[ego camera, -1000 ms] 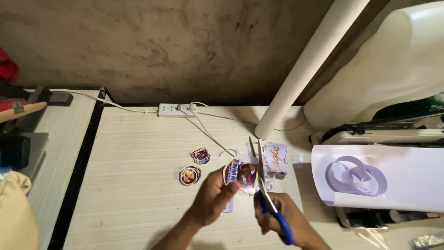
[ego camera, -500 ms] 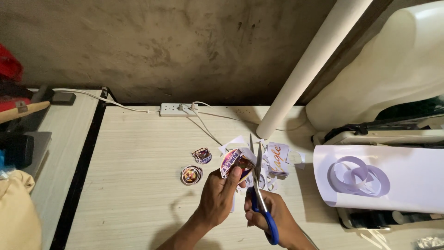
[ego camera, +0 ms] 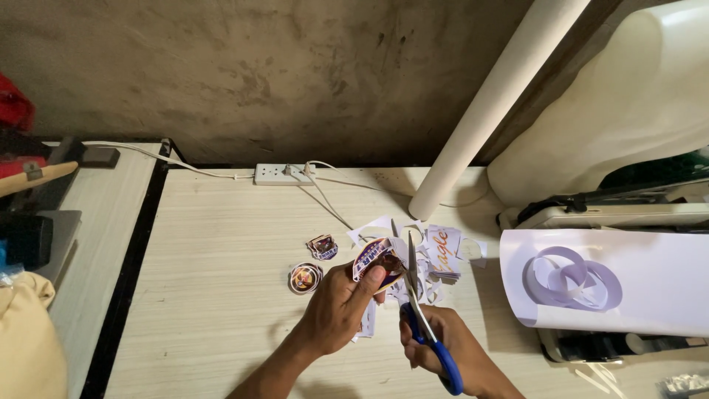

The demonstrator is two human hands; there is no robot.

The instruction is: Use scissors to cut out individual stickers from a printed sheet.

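A count of what lies on the counter (ego camera: 221,310)
Two hands, one pair of blue-handled scissors (ego camera: 425,325), one printed sticker (ego camera: 373,256) being held, two cut-out stickers (ego camera: 305,277) lying loose, one power strip (ego camera: 284,174), one white roll (ego camera: 495,103)

Pinched in the left hand (ego camera: 341,307): a small glossy printed label (ego camera: 371,257) in blue, white and red; just left on the pale wooden table (ego camera: 221,281), a round dark sticker (ego camera: 305,277) and an irregular purple-dark one (ego camera: 323,247); right, a white cut strip with orange lettering (ego camera: 443,251).
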